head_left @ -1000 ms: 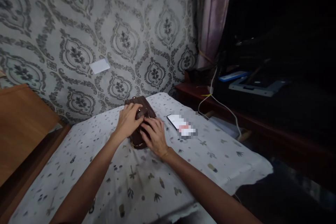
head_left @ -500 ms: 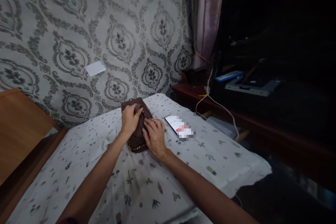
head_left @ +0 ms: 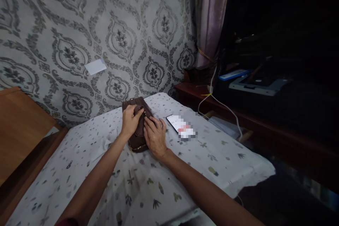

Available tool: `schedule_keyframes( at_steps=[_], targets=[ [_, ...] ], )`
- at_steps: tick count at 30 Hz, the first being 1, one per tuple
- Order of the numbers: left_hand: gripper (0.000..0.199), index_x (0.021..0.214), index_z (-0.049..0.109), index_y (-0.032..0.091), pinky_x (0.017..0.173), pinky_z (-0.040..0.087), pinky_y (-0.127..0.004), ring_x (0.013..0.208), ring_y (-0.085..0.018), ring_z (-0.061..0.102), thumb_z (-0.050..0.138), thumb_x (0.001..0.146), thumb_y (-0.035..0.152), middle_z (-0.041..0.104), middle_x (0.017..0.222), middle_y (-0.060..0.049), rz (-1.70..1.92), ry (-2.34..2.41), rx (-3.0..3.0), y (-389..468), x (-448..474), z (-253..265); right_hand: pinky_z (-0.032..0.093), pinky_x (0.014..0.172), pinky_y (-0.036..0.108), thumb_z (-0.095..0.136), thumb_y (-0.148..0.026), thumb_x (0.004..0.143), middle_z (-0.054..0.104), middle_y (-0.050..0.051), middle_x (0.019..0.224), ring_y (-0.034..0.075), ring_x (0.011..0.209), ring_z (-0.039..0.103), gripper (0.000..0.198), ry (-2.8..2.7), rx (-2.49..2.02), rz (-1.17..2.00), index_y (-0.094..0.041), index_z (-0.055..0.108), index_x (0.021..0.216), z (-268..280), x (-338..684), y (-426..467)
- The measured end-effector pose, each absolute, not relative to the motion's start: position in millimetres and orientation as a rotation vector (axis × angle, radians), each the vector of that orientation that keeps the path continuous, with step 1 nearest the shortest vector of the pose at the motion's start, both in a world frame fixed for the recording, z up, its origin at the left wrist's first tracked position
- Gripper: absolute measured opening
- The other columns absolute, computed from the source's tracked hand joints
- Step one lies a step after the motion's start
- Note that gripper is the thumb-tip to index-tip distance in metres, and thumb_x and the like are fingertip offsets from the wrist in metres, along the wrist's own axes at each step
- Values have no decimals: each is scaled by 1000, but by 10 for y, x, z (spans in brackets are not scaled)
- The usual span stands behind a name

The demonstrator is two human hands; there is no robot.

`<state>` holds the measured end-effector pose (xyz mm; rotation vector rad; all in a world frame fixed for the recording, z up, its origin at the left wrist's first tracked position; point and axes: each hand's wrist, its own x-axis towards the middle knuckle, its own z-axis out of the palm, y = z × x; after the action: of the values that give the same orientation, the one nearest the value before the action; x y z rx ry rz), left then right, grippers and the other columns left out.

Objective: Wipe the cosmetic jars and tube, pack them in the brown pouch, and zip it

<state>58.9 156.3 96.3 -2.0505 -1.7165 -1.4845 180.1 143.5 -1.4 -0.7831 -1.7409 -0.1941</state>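
A brown bag (head_left: pixel 137 139) with gold-coloured zips lies on the white patterned cloth. My left hand (head_left: pixel 129 118) is closed on a raised part of its upper side, thumb pressed down near a zip. Against the bag's right side rests my right hand (head_left: pixel 156 137), its fingers bent over the top with the fingertips by that same zip. Whether those fingertips pinch a zip pull is too small to tell. A phone (head_left: pixel 174 123) with a lit, partly blurred screen lies just right of my right hand.
Behind the bag rises a patterned wall with a white switch plate (head_left: pixel 95 66). A wooden board (head_left: pixel 23 127) stands at the left. On the right are a dark red desk (head_left: pixel 186 91), a white cable (head_left: pixel 227 107) and an open drawer (head_left: pixel 247 136).
My right hand's fingertips have shifted slightly up along the bag, toward my left thumb. My left hand keeps its grip, and the camera view has moved a little.
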Motion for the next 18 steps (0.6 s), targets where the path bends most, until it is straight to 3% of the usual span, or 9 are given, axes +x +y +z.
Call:
schedule_keyframes(
  at_steps=[7,18],
  targets=[
    [18,68,63,17,72,41,-27,75,-16,56,66,86,21,61,72,0,-1446,-1653,-2158,1489,584,993,30,111,51,47,-16,98,69,11,127,24,124,53,27,-1709,-769,-206,-16,66,117,-3,1786,1442],
    [18,69,64,18,69,42,-27,72,-16,56,64,86,24,61,71,0,-1389,-1593,-2308,1456,532,1007,30,110,51,47,-16,98,68,12,127,25,124,52,26,-1737,-773,-168,-15,63,118,32,1814,1425]
  ],
)
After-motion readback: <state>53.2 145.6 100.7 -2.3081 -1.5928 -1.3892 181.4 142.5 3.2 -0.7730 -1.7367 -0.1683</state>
